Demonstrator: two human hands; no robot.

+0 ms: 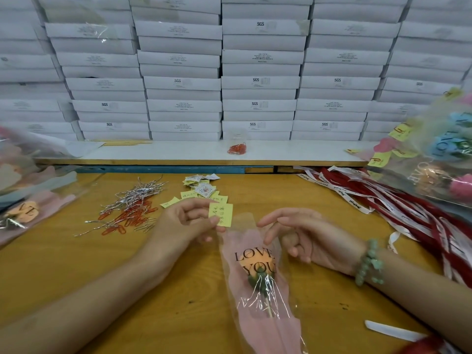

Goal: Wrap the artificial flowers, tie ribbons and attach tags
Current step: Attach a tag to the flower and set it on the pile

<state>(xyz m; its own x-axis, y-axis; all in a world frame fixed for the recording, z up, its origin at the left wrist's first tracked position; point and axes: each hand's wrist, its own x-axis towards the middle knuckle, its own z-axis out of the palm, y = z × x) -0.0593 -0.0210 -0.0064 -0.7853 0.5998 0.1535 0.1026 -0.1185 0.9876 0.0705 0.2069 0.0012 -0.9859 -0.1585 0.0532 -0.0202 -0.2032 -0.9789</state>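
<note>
White boxes stack behind my yellow table; the wrapped flower lies between my hands, left hand pinching a yellow tag, right hand loose, holding nothing

A: Finish on wrapping sleeve and tag?
B: Glossy, crinkled clear plastic over matt pink paper; matt yellow paper.
A: Tabletop, twist ties?
B: Smooth wood-grain with slight sheen; shiny silver metallic foil.
</note>
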